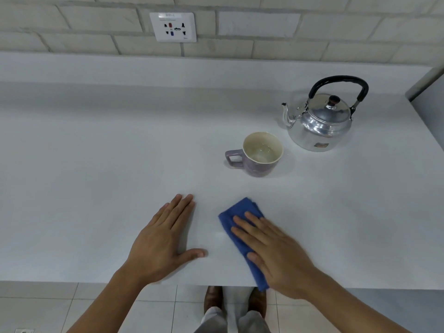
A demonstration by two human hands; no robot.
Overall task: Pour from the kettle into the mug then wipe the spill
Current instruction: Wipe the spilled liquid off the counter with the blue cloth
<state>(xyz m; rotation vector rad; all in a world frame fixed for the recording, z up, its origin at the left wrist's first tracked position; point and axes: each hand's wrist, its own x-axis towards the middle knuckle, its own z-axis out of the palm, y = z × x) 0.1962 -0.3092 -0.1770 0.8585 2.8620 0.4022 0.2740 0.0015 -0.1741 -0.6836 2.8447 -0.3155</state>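
Observation:
A shiny metal kettle (320, 123) with a black handle stands upright at the right rear of the white counter, spout pointing left. In front of it and to its left sits a purple mug (260, 153) with a cream inside, handle to the left, clear water in its bottom. A folded blue cloth (236, 215) lies near the counter's front edge, one end hanging over it. My right hand (276, 255) lies flat on the cloth, fingers spread, pressing it down. My left hand (163, 239) rests flat on the bare counter to the cloth's left, holding nothing.
The white counter (96, 176) runs to a low ledge and a brick wall with a socket plate (173, 27). A grey panel (430, 102) rises at the right end. Below the front edge I see a tiled floor and my shoes (212, 301).

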